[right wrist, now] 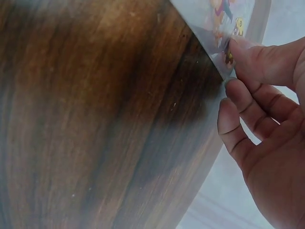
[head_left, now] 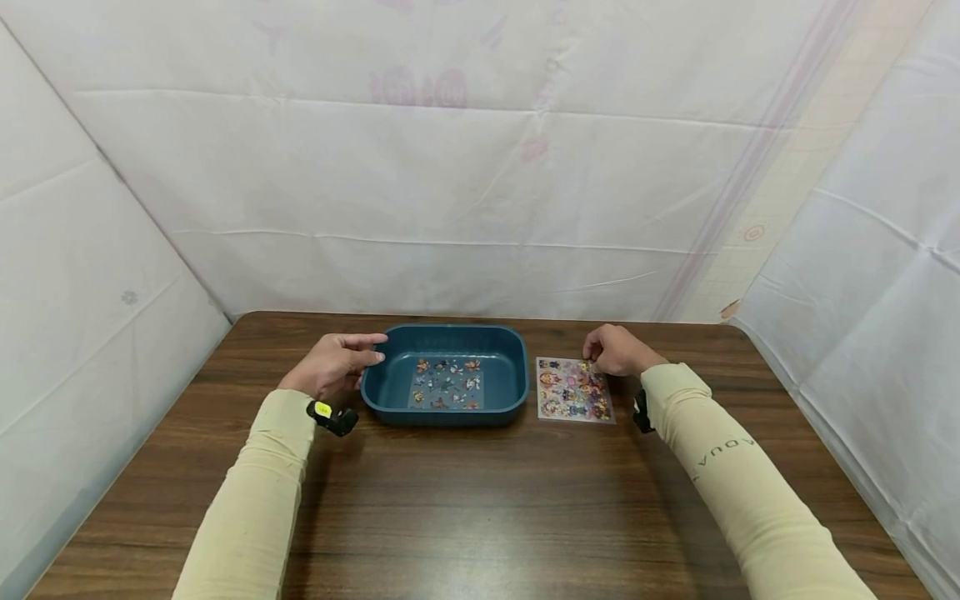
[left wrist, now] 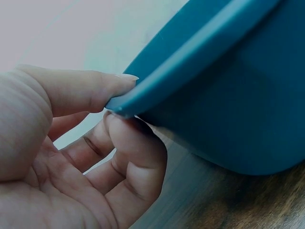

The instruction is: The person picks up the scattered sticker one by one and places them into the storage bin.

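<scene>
A dark teal plastic basin point(head_left: 446, 417) stands on the table, and a clear sticker sheet point(head_left: 446, 383) with small cartoon figures lies inside it. My left hand point(head_left: 333, 364) pinches the basin's left rim; in the left wrist view the thumb presses on top of the rim point(left wrist: 190, 62) with curled fingers beneath. To the right of the basin is a second clear sticker sheet point(head_left: 573, 392), more densely covered with colourful cartoon characters. My right hand point(head_left: 617, 350) pinches this sheet's far right corner between thumb and forefinger, as the right wrist view shows at the sheet's tip point(right wrist: 224, 57).
The brown wood-grain table point(head_left: 480, 500) ends at the back against a white hanging sheet point(head_left: 450, 200). More white sheeting point(head_left: 877, 350) closes off the right side, and a similar panel point(head_left: 90, 317) stands on the left. Each wrist wears a black strap with a small device.
</scene>
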The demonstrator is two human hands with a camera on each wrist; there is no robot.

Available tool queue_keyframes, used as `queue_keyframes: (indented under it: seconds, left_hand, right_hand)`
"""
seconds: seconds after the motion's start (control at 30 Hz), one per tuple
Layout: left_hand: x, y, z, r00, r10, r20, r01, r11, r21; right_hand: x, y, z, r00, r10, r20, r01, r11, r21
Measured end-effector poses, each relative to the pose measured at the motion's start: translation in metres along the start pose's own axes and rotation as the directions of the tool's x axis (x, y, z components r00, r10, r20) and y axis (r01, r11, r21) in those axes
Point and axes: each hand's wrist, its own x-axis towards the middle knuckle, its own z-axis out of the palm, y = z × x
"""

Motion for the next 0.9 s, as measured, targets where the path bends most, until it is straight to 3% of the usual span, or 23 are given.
queue_keyframes:
  seconds: [0.5, 0.9]
  left_hand:
    - [-0.0002, 0.0, 0.0014, 1.0, 0.001, -0.004, -0.001, 1.0, -0.003]
    - [-0.0018, 0.001, 0.0025, 1.0, 0.001, 0.001, -0.001, 1.0, -0.012]
  right_hand:
    - [-0.0009, 0.0034, 0.0027, 1.0, 0.012, 0.005, -0.012, 1.0, 0.023]
    - [-0.0007, 0.0096, 0.0086, 0.997, -0.014, -0.073, 0.014, 1.0, 0.006]
